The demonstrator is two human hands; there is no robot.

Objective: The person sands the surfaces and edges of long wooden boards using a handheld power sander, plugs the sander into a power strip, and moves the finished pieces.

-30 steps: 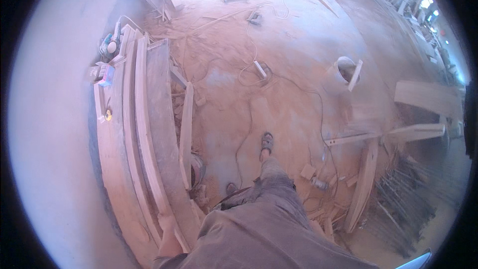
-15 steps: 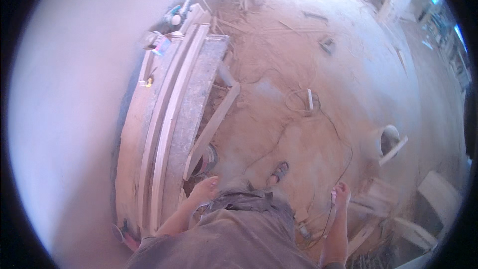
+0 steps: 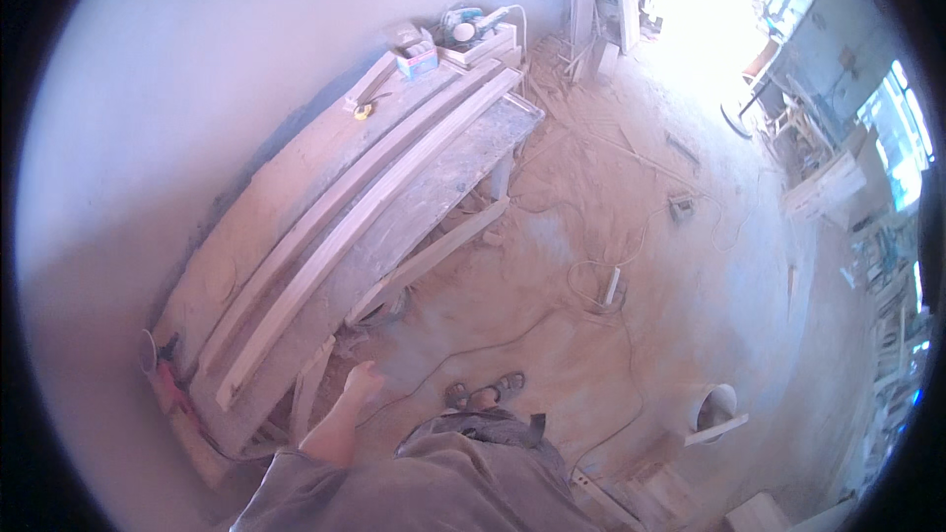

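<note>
My left hand [image 3: 363, 381] hangs beside the near end of a dusty workbench [image 3: 232, 271], apart from it. Its fingers look loosely spread and hold nothing that I can see. My right hand is out of view. Two long wooden strips [image 3: 370, 227] lie side by side along the bench. On its far part are a teal power tool [image 3: 461, 30] with a pale cord, a small carton [image 3: 418, 59] and what looks like a yellow tape measure [image 3: 363, 112]. A red item [image 3: 173, 392] lies at the near left corner.
A slanted wooden brace [image 3: 429, 261] stands along the bench's right side. Cables [image 3: 631, 374] cross the dusty floor. A pale cylinder [image 3: 717, 412] with a wood piece at its mouth lies at the right, near boards [image 3: 660, 493]. A bright doorway [image 3: 705, 5] is at the far end.
The view has turned to the right and tipped up, so the bench now slants and the doorway shows. My right hand has left the view. Both sandalled feet now show.
</note>
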